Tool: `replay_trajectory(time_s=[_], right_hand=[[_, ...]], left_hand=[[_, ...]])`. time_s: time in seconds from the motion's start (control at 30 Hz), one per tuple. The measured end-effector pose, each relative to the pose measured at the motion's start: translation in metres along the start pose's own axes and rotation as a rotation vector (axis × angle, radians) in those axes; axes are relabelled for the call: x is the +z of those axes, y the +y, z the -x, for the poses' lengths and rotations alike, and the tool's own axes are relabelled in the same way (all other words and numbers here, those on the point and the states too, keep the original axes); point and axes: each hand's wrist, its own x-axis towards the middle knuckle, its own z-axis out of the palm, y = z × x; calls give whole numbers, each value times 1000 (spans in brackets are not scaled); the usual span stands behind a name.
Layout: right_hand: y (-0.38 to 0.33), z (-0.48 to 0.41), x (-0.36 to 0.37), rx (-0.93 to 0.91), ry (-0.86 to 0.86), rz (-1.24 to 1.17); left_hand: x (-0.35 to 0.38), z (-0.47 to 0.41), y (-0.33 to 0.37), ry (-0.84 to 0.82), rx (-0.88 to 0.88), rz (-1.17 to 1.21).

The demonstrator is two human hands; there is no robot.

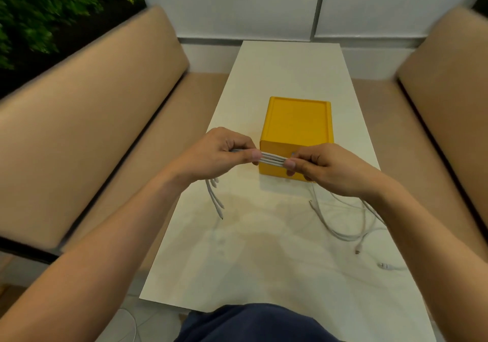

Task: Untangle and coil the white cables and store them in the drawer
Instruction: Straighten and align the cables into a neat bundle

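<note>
Above the table (286,67), white cables (273,158) crosswise.

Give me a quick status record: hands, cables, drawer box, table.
left hand: pinches the cables
right hand: pinches the same bundle
cables: several white strands side by side, stretched between the hands; short ends hang below the left hand, long lengths trail from the right hand onto the table
yellow box: on the table just behind the hands, looks closed, front partly hidden by them
coiled: not yet
</note>
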Motion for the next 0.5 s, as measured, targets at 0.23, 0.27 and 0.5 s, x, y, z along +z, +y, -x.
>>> replay_trajectory(time_s=[0.23, 0.27, 0.5], right_hand=[[-7, 15, -9, -62, -88, -127], [-7, 17, -11, -75, -110, -171], [5, 18, -12, -3, -25, -240]], left_hand=[[11, -3, -4, 109, -19, -41], [12, -3, -2, 109, -18, -53], [6, 6, 12, 54, -12, 4]])
